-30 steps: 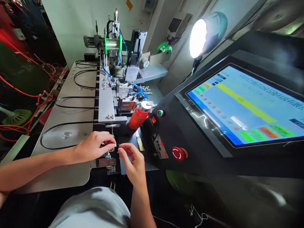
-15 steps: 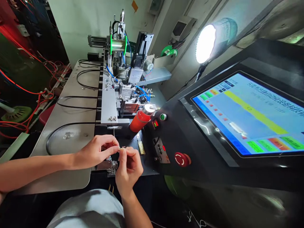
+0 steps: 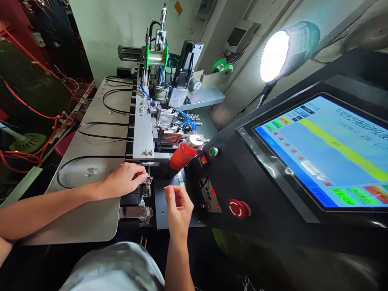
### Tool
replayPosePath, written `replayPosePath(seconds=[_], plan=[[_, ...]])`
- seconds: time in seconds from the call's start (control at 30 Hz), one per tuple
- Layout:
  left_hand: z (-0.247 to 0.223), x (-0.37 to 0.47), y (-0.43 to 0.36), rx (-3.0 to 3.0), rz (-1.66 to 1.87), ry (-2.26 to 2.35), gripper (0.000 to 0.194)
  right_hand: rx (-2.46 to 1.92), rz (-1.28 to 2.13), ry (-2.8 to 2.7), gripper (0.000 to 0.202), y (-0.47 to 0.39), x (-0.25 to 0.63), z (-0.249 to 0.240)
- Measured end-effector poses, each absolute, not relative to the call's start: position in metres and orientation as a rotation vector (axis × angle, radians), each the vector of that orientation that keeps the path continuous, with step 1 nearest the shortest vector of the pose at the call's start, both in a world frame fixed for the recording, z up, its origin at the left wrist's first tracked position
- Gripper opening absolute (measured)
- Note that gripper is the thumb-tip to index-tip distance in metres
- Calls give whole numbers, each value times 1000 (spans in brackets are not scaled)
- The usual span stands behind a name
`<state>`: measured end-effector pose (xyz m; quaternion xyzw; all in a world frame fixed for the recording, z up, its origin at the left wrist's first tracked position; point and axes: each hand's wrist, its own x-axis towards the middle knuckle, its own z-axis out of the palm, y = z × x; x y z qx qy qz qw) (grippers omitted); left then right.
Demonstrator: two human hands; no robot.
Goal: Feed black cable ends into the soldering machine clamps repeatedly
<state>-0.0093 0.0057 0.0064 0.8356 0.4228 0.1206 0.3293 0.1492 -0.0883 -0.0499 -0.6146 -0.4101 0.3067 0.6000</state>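
Observation:
My left hand [image 3: 129, 178] reaches over the edge of the metal plate, thumb and fingers pinched at a small metal fixture [image 3: 147, 186]. Whatever lies between those fingertips is too small to make out. To its right, my right hand [image 3: 179, 205] is raised above the dark machine base [image 3: 162, 202], its thumb against the curled fingers. I cannot see whether it pinches something tiny. A black cable [image 3: 91, 157] loops across the plate just behind my left hand. Nearer to me than the fixture sits a metal block with a clamp [image 3: 135, 212].
A red bottle [image 3: 183, 155] stands beyond my right hand. On the right are a control panel with a touchscreen [image 3: 327, 153], a red emergency stop button [image 3: 238, 209] and a bright lamp [image 3: 274, 56]. Wire spool [image 3: 157, 58] and machine slides rise behind. More black cables [image 3: 103, 124] lie on the metal plate [image 3: 91, 222].
My hands, fingertips together before, have parted. My left hand has moved slightly forward to the fixture, and my right hand has shifted right. The whole view has shifted slightly.

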Motion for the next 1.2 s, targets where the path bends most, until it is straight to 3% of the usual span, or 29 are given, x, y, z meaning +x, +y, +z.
replayPosePath(seconds=[0.43,0.8,1.2], plan=[[-4,-7,9,2198,214,1182,31,-1453,749,-942,31,-88,151,-59],[-5,-2,8,2232,210,1247,25,-1367,872,-1269,32,-49,140,-72],[-8,-12,-2,2718,252,1233,16,-1188,895,-1191,29,-42,128,-83]])
